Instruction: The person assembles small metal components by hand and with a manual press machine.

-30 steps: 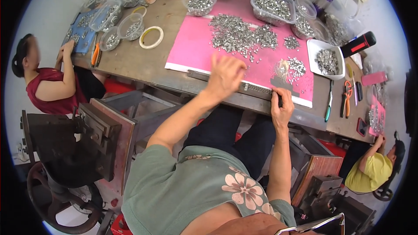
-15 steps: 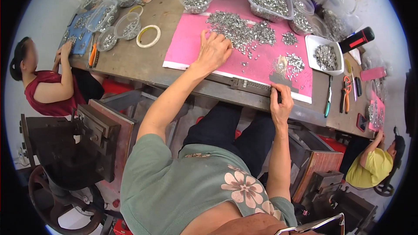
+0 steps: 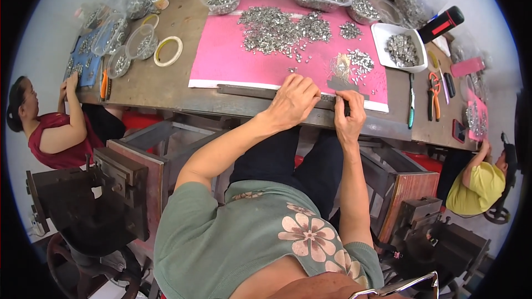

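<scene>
A long dark metal strip [image 3: 244, 92] lies along the front edge of the table, on the border of a pink sheet [image 3: 221, 66]. Over its middle is my left hand [image 3: 293, 101], fingers curled and pressed together at the strip; whatever they pinch is hidden. My right hand [image 3: 350, 115] grips the strip's right end between thumb and fingers, close beside the left. Beyond my hands spreads a big heap of small shiny metal pieces [image 3: 269, 30]. A few loose pieces [image 3: 292, 70] lie just past my left fingertips. Right of them are a smaller pile [image 3: 361, 62] and a grey flat plate [image 3: 342, 84].
Clear tubs of metal pieces [image 3: 318, 3] stand at the back, a white tray [image 3: 377, 41] at right. Orange-handled pliers [image 3: 434, 97], a green-handled tool [image 3: 411, 102] and a phone [image 3: 459, 131] lie farther right. A tape roll [image 3: 168, 51] is at left. People sit at both ends.
My left hand has come from the heap of metal pieces toward me and right, down to the strip beside my right hand. My right hand stays at the strip's end. The view has shifted slightly.
</scene>
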Motion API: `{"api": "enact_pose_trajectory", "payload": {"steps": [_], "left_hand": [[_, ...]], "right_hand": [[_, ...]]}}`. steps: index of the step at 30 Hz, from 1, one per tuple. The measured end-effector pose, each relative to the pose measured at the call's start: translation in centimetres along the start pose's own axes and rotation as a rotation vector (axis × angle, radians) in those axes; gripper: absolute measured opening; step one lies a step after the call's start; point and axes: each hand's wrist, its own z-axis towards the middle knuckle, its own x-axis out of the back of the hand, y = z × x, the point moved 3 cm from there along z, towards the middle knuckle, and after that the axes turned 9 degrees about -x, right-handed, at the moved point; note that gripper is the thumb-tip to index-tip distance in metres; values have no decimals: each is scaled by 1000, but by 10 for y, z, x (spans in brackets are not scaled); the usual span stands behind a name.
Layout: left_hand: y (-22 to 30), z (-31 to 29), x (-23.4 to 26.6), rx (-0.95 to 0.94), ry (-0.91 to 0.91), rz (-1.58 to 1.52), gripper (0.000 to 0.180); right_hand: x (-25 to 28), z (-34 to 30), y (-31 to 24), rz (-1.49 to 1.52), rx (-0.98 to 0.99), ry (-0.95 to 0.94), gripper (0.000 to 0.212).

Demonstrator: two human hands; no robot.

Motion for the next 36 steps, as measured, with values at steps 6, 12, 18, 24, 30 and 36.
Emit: {"api": "enact_pose_trajectory", "payload": {"steps": [6,12,18,24,30,36], "left_hand": [[3,0,-4,14,-14,55,12],[8,0,-5,130,-23,94,12],[-29,-21,20,157,-214,236,44],[-48,-28,58,315,-410,328,50],[-53,-15,39,221,-304,307,66],[-33,-14,16,230,-406,199,75]], "right_hand": [[-1,-2,3,-7,7,-7,15],[0,-3,2,-14,-7,-21,14],[-3,14,-2,42,-77,-127,16],[-45,63,-21,-184,313,-365,30],[-97,72,-11,-321,336,-630,46],[-66,57,-15,-313,320,-719,41]]}}
